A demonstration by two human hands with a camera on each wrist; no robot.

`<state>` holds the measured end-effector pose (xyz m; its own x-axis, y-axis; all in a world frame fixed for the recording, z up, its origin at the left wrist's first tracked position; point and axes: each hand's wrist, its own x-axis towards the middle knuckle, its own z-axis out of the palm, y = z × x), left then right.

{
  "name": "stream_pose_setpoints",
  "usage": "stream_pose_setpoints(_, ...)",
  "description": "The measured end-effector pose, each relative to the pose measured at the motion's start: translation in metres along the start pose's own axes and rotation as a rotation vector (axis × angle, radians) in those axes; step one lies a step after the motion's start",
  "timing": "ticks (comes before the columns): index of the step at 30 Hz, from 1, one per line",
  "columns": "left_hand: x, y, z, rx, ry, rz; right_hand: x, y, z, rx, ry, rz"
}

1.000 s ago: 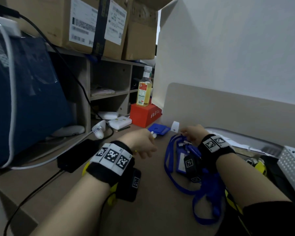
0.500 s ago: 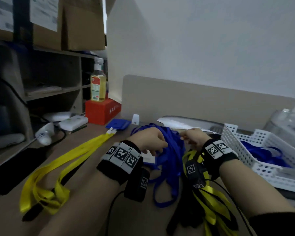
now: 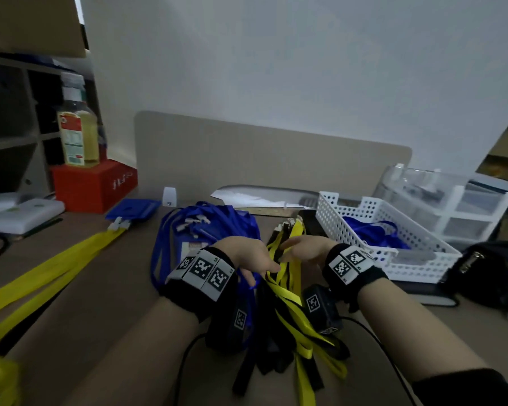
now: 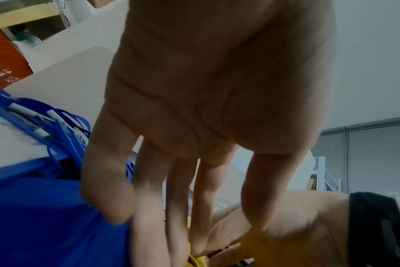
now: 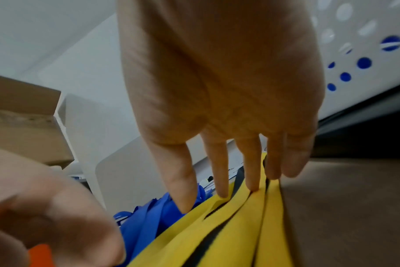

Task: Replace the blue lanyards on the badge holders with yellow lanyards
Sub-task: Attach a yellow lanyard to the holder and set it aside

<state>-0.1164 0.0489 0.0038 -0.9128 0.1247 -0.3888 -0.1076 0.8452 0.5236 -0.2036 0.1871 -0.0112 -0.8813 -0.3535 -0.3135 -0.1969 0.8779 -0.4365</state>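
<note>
Tabletop (image 3: 123, 291): blue lanyards (image 3: 214, 221) heaped centre, bundle of yellow lanyards (image 3: 288, 291) just right of them. My left hand (image 3: 248, 254) was spread loose, fingers straight, over where blue met yellow, gripping nothing. My right hand (image 3: 304, 249) lay open, fingertips (image 5: 251, 186) pressing the yellow straps.

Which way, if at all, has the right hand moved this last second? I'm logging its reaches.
Yes. The right hand moved right and nearer the person, away from the small white block, onto the yellow lanyards beside the white basket.
</note>
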Motion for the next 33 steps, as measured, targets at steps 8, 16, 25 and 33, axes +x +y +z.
stream_pose_setpoints(8,0.009,-0.012,-0.022,-0.019,0.039,-0.020,0.009,-0.010,-0.009,0.000,0.051,-0.089)
stream_pose_setpoints(16,0.015,-0.063,-0.062,0.122,0.182,-0.205,0.040,-0.057,-0.003,0.138,-0.081,-0.318)
stream_pose_setpoints(25,0.016,-0.098,-0.068,0.280,0.266,-0.295,0.046,-0.122,0.019,-0.196,-0.230,-0.403)
stream_pose_setpoints(33,0.002,-0.105,-0.068,0.263,0.254,-0.388,0.056,-0.132,0.032,-0.129,-0.231,-0.272)
